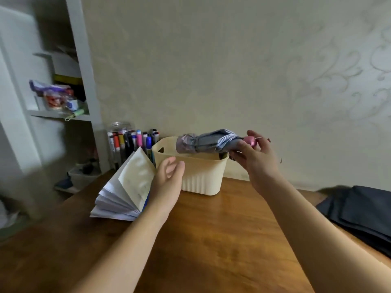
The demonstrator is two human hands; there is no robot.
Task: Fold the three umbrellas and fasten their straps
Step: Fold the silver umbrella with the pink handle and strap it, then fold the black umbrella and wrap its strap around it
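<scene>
1. The folded grey-and-lilac fabric umbrella with a pink handle knob (206, 142) is held in the air just above the far right rim of the cream ribbed plastic basket (201, 176), which stands on the brown wooden table (222, 240) near the far wall

2. Its long axis runs left to right, roughly level: the bunched lilac tip points left over the basket's opening, and the pink knob points right into the right hand (254, 153)

3. The right hand is the nearer one by far. Its fingers are curled loosely round the handle end and the knob, with a thin cord looped by the fingertips; the grip looks light, more a pinch than a fist

4. The left hand (167, 178) holds nothing. It is half open, fingers slightly bent, just in front of the basket's near left wall; whether it touches the wall I cannot tell. The umbrella lies up and to the right of it

5. The canopy looks gathered into flat pleats, grey outside with pale edges showing near the handle. A darker band seems to wrap the middle, so the strap is probably fastened, though blur prevents certainty

6. My reading is that this umbrella is done and is going into the basket, so the tip must dip below the rim

7. A dark navy folded fabric (359, 212) lies at the right table edge, possibly another umbrella; a fanned white open book (124, 187) sits left of the basket
</scene>
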